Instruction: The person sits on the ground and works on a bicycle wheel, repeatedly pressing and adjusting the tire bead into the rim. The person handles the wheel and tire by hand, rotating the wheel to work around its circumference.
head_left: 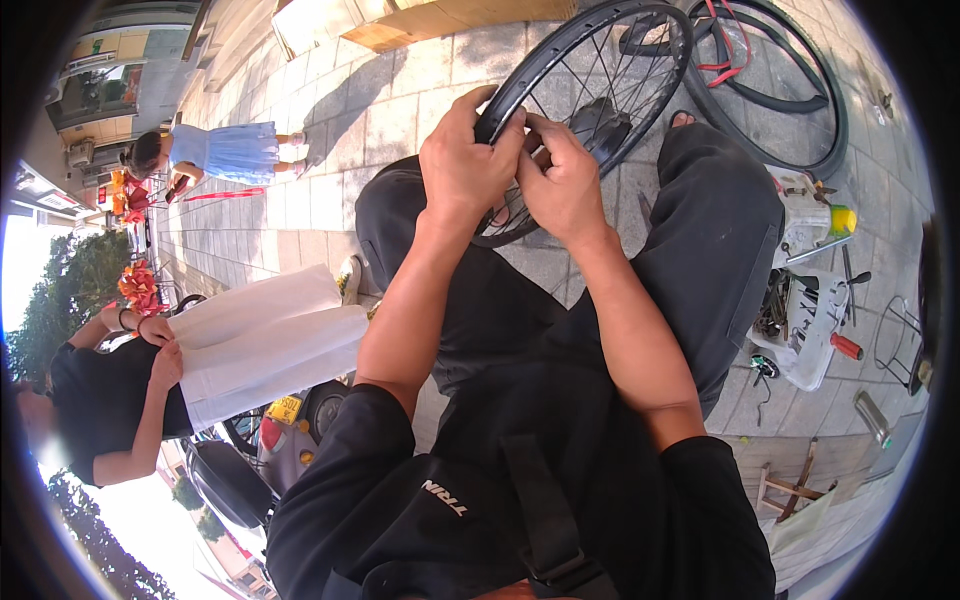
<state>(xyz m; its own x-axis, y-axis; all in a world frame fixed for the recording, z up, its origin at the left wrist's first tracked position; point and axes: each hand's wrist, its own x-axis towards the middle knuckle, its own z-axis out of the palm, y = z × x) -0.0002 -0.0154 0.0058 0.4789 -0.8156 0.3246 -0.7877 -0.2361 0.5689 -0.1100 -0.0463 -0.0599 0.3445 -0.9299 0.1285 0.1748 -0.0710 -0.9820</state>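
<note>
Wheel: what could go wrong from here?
Pinched fingers: the left hand and right hand are close together at the edge of the wheel.
Hurt foot: if the wheel slips, it might hit the bare toes beside it.
Scattered tools: the white tray lies beside the right leg, which could knock it if it shifts.

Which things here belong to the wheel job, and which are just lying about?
Job, by the look of it:
spoked wheel, with left hand and right hand on it
probably the black tyre, red strip and white tool tray

Likely just about:
tan box
wooden frame
motor scooter
</note>
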